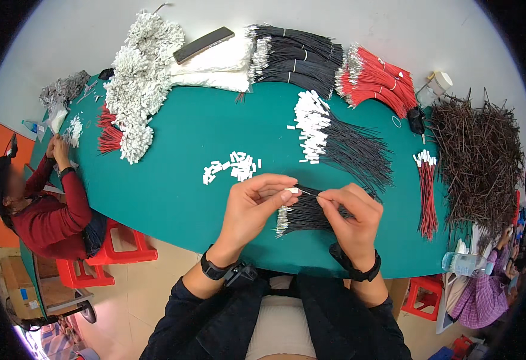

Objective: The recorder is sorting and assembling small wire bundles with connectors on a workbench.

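Note:
My left hand (248, 207) pinches a small white connector housing (291, 190) between thumb and fingers. In my right hand (354, 213) a thin black wire (308, 193) is held between thumb and forefinger, its end pointing at the housing. Whether the tip is inside the housing is too small to tell. Beneath both hands lies a bundle of black wires (305, 219) with bare metallic ends toward the left. Loose white housings (240, 165) are scattered just beyond my left hand. Farther back, black wires with white housings on their ends (314, 129) form a fanned pile.
On the green table (173, 180), a white housing heap (143, 84), black wire bundles (302, 57) and red wire bundles (380, 81) line the back. A phone (204, 45) rests on white bags. Red wires (428, 195) and a brown heap (479, 162) lie right. A person (53, 204) works at left.

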{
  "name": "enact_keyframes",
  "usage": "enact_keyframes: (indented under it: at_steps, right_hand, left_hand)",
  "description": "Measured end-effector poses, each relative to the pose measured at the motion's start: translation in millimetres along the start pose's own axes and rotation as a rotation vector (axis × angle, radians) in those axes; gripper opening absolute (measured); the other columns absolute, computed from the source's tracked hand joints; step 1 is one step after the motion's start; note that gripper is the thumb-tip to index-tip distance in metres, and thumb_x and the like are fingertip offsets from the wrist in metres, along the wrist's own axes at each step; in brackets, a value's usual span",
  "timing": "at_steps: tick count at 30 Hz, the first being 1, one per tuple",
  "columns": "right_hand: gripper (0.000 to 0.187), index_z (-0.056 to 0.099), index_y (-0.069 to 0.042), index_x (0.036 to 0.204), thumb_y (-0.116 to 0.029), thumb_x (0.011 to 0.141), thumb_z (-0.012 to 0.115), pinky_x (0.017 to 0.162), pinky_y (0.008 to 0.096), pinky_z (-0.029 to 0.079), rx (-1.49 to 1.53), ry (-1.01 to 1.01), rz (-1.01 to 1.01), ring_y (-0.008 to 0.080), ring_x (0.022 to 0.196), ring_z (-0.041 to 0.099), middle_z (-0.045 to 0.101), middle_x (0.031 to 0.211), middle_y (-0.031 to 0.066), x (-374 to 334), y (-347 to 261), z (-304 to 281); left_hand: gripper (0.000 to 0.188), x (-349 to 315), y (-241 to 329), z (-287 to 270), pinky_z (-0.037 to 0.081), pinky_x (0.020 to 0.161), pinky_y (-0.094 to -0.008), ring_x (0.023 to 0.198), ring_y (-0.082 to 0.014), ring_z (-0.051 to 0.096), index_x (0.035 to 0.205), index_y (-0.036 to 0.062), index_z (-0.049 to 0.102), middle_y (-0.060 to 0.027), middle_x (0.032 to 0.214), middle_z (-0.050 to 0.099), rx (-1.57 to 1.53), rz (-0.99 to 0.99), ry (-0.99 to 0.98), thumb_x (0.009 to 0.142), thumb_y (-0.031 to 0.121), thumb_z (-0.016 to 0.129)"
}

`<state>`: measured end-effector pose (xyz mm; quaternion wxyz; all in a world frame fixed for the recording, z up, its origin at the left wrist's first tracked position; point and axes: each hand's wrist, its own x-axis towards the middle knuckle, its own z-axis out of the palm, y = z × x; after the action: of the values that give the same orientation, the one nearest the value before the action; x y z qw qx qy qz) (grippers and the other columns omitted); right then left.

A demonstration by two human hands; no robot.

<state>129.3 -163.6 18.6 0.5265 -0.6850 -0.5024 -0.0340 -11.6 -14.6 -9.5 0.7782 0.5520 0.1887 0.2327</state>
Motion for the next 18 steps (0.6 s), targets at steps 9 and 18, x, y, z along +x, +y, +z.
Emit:
enact_keyframes:
  at_steps: [9,18]
  right_hand:
    - [0.018,0.076,0.0,0.089,0.008,0.074,0.082,0.053,0.0262,0.039,0.007,-0.044,0.067,0.0112,0.057,0.053,0.059,0.066,0.0037,-0.4,-4.3,-3.0]
    - [0.015,0.076,0.0,0.088,0.006,0.075,0.081,0.054,0.026,0.04,0.032,-0.06,0.088,0.0114,0.058,0.055,0.061,0.067,0.0041,-0.4,-3.2,0.2]
  left_hand:
    - [0.016,0.2,-1.3,-3.5,0.061,0.084,-0.0305,0.092,-0.0186,0.075,0.11,-0.0054,0.071,-0.0141,0.102,0.076,-0.039,-0.025,-0.019,0.095,-0.002,0.07]
    - [0.015,0.3,-0.8,-3.5,0.06,0.082,-0.0271,0.091,-0.0156,0.074,0.108,-0.0042,0.073,-0.0127,0.099,0.077,-0.042,-0.04,-0.013,0.093,-0.001,0.073]
